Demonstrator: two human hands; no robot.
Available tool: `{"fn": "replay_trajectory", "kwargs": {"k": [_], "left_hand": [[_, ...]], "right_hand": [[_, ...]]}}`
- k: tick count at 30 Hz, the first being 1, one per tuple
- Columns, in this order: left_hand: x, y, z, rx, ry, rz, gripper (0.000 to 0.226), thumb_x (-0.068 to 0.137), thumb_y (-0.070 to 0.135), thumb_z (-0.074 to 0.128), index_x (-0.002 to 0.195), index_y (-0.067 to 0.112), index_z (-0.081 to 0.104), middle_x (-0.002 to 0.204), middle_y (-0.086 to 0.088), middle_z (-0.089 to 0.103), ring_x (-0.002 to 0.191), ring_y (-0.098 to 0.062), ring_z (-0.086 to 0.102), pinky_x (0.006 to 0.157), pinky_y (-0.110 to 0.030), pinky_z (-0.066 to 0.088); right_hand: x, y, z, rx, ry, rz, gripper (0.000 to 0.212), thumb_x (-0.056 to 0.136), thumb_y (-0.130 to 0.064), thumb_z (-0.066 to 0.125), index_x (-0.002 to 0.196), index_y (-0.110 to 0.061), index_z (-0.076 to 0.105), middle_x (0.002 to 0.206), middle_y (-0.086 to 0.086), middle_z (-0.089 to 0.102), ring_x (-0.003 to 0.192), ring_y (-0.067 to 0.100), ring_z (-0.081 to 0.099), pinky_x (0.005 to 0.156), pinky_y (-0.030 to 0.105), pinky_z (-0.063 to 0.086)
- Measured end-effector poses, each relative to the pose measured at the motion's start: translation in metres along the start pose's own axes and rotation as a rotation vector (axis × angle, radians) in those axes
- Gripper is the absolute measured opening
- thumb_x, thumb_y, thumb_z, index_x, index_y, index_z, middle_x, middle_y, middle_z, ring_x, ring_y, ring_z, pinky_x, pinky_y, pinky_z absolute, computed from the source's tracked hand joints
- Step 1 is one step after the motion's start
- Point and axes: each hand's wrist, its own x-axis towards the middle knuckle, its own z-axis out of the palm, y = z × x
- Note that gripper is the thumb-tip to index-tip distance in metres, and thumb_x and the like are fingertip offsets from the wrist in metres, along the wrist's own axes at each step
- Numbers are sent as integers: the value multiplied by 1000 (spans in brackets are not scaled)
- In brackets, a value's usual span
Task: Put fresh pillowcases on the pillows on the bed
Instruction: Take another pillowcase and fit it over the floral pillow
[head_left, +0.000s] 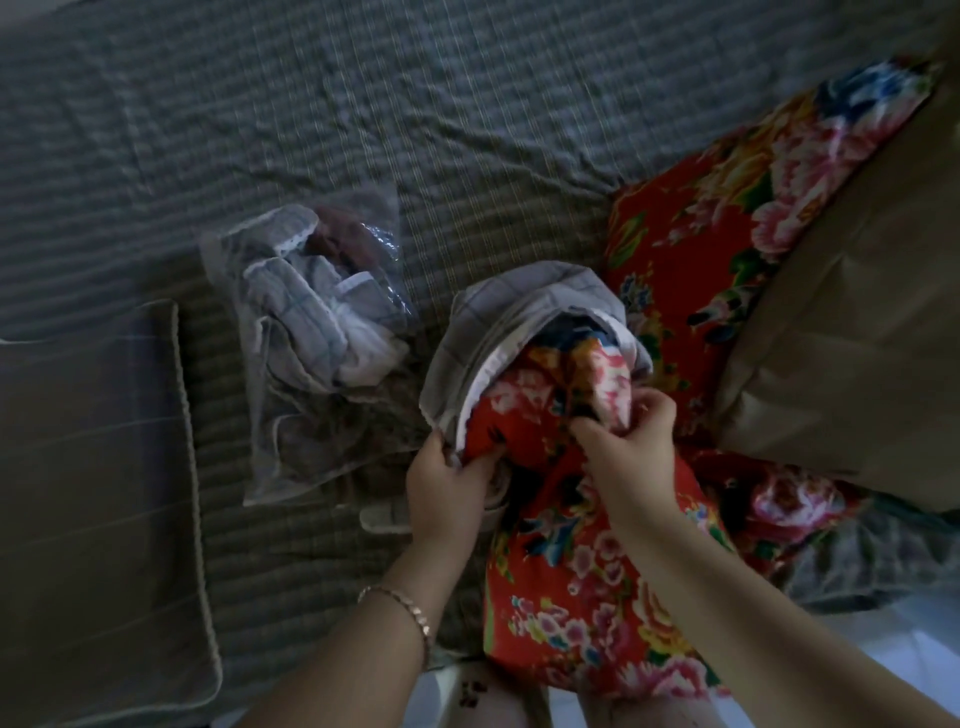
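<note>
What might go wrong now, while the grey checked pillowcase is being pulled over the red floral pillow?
Only the end of the red floral pillow is inside the grey checked pillowcase, so it may bunch up. The left hand holds only the white-trimmed edge, which might slip. The clear plastic bag of folded linens lies close and may get pushed.

Bed cover (363, 104): matt ribbed cloth. Bag (317, 343) on it: clear glossy plastic, crinkled. Right of bag, pillow (571, 597) in floral cloth, slight sheen; pillowcase (493, 322) looks like soft matt checked cotton.
</note>
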Motion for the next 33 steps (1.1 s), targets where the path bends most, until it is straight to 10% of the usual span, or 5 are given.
{"fn": "replay_trajectory", "kwargs": {"k": [6, 16, 22, 30, 33], "left_hand": [[24, 59, 19, -37, -99, 45, 38, 75, 54, 65, 45, 32, 61, 40, 21, 53, 39, 10, 51, 38, -4, 34], [39, 51, -41, 652, -61, 174, 47, 87, 16, 54, 130, 33, 46, 99, 6, 60, 81, -17, 60, 62, -25, 42], [-9, 46, -29, 1037, -472, 743, 27, 56, 0, 76, 82, 4, 72, 106, -13, 65, 103, -36, 60, 82, -38, 52], [60, 101, 23, 781, -324, 183, 46, 77, 32, 64, 118, 25, 44, 111, 3, 59, 98, -22, 59, 70, -27, 42], [80, 120, 35, 947, -388, 201, 19, 83, 18, 56, 67, 10, 50, 71, -10, 55, 76, -30, 56, 59, -30, 37]], "right_hand": [[7, 7, 7, -416, -185, -357, 120, 52, -47, 85, 144, -41, 8, 122, -2, 38, 104, 9, 42, 86, 21, 36], [44, -2, 27, -332, 98, -204, 33, 62, -36, 73, 85, -28, 51, 68, -9, 58, 65, 17, 59, 57, 32, 49], [50, -7, 35, -398, 84, -172, 28, 71, -23, 63, 97, -29, 55, 77, -1, 64, 72, 27, 60, 60, 37, 50], [48, 0, 43, -570, -70, -394, 23, 76, -22, 59, 98, -21, 54, 82, 7, 61, 73, 30, 56, 52, 30, 33], [49, 4, 51, -702, -127, -473, 35, 74, -20, 61, 108, -21, 52, 93, 11, 60, 81, 34, 57, 56, 29, 33]]}}
